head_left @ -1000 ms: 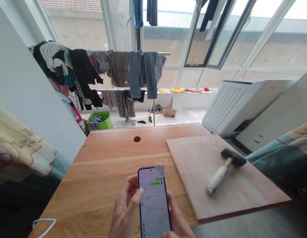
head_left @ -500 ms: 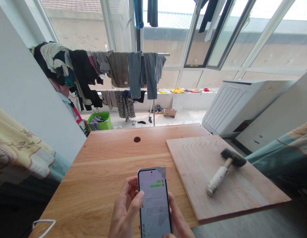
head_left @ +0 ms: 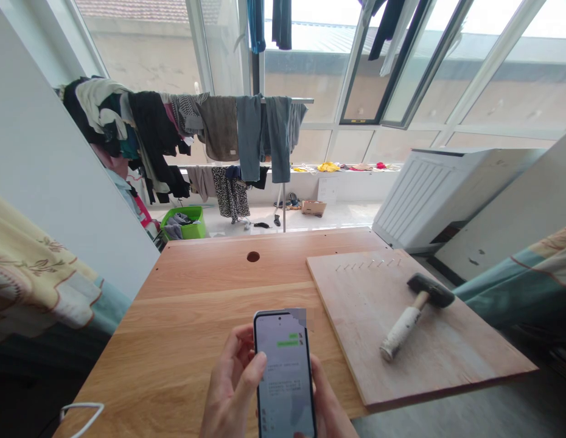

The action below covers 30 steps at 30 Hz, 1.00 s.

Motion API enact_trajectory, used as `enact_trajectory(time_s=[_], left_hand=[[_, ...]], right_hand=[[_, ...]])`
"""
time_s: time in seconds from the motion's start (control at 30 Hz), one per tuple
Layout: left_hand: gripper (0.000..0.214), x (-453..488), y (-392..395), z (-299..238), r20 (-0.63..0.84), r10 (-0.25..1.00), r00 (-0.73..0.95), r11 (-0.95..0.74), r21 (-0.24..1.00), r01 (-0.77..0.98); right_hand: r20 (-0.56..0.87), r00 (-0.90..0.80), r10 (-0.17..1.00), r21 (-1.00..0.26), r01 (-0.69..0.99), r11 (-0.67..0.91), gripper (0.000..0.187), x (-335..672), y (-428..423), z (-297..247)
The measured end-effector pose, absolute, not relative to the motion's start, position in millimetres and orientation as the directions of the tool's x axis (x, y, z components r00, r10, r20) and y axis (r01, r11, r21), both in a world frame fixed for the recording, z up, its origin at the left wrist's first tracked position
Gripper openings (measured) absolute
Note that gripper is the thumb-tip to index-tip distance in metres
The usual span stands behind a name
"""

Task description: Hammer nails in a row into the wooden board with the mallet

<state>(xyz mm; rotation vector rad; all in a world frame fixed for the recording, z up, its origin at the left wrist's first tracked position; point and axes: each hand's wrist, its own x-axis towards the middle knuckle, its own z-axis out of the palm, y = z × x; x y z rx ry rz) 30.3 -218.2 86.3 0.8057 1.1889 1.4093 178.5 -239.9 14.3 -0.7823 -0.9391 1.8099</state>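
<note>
A smartphone (head_left: 285,377) stands upright over the near part of the wooden table (head_left: 182,328), its lit screen showing a chat with green bubbles. My left hand (head_left: 232,377) grips its left edge, the thumb lying along the side of the screen. Around the right edge and the lower end is my right hand (head_left: 327,398), with a thumb tip over the bottom of the screen; its lower part is cut off by the frame. To the right, a hammer (head_left: 417,316) with a black head and a white-wrapped handle rests on a wooden board (head_left: 347,316).
Several nails (head_left: 367,264) stick up from the board's far edge, which overhangs the table on the right. A white cable (head_left: 84,406) lies at the near left corner. Beyond the table are a clothes rack with laundry (head_left: 219,128), a green basket (head_left: 196,226) and a white appliance (head_left: 415,194).
The thumb tip at the bottom of the phone screen has shifted slightly left and down. Both hands keep holding the phone, and nothing else has visibly moved.
</note>
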Motion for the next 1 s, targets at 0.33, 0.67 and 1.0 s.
enact_trajectory(time_s=[0.33, 0.67, 1.0], left_hand=[[0.043, 30.0, -219.4, 88.9, -0.150, 0.965, -0.217, 0.076, 0.945, -0.318], [0.045, 30.7, -223.3, 92.0, -0.170, 0.958, -0.230, 0.093, 0.945, -0.314], [0.043, 30.1, -223.8, 89.3, -0.143, 0.965, -0.219, 0.070, 0.948, -0.311]], right_hand=[[-0.380, -0.560, 0.736, -0.596, -0.460, -0.658, 0.096, 175.3, -222.5, 15.0], [-0.408, -0.559, 0.722, -0.478, -0.543, -0.691, 0.083, 169.3, -225.2, 26.6], [-0.255, -0.394, 0.883, -0.764, -0.478, -0.434, 0.104, 187.8, -245.8, 27.0]])
